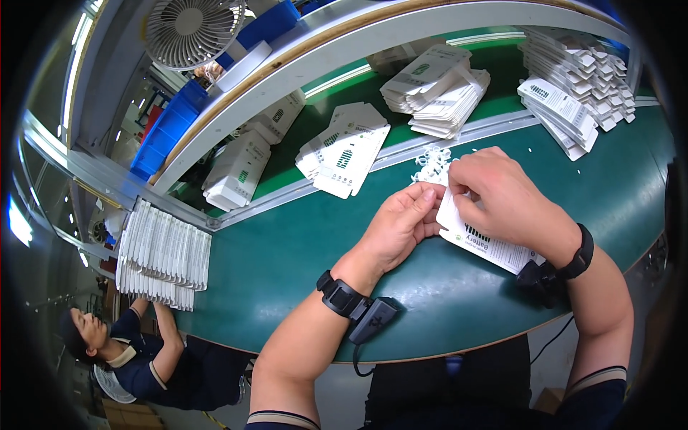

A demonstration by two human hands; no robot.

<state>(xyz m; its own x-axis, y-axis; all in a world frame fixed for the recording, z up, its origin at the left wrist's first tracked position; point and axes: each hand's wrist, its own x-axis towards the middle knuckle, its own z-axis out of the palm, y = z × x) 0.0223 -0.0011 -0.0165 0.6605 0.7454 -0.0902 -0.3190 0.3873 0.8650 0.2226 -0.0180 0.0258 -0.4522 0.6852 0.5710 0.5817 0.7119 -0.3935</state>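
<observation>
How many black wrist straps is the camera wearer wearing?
2: the left strap around the left wrist, the right strap around the right wrist. Both wrists are in view, so none seems hidden.

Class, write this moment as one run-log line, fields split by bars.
left hand: at left edge of white carton | right hand: curled over its upper end | nearby: small white pieces | behind: carton stacks

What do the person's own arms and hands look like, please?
Both hands are ungloved. Each wrist wears a black strap with a boxy black module; a thin black cable hangs from the left one. The short navy sleeves have beige-striped cuffs.
</observation>
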